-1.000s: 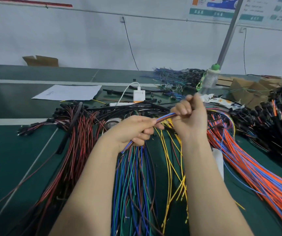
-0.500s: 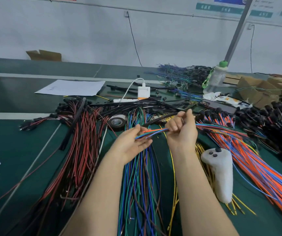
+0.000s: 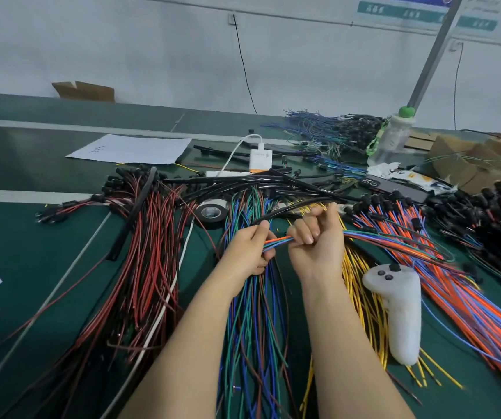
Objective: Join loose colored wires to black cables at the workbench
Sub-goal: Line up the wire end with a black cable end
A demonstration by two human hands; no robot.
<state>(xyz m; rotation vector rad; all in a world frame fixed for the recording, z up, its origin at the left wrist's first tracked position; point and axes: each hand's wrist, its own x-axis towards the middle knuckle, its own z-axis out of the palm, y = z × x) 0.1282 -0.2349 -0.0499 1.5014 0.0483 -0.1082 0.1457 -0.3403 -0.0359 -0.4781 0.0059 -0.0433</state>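
Note:
A small bundle of colored wires (image 3: 278,241), orange, blue and green, spans the gap between my hands above the bench. My left hand (image 3: 247,252) pinches its left end. My right hand (image 3: 315,240) is fisted round the same bundle, which trails off to the right over the orange and blue pile (image 3: 454,285). A black cable (image 3: 291,210) arcs from my left fingertips up past my right hand; which hand holds it is unclear. Loose blue and green wires (image 3: 249,328) lie below my hands, yellow wires (image 3: 364,285) beside them.
Red and black leads (image 3: 146,267) spread at the left. A black tape roll (image 3: 211,212), white charger (image 3: 260,160), paper sheet (image 3: 131,149), water bottle (image 3: 390,137) and cardboard boxes (image 3: 467,158) sit further back. A white controller (image 3: 400,313) lies at the right.
The bundle between my hands is shorter than a second ago and my hands have lowered toward the bench. The view has tilted down, bringing the white controller into sight.

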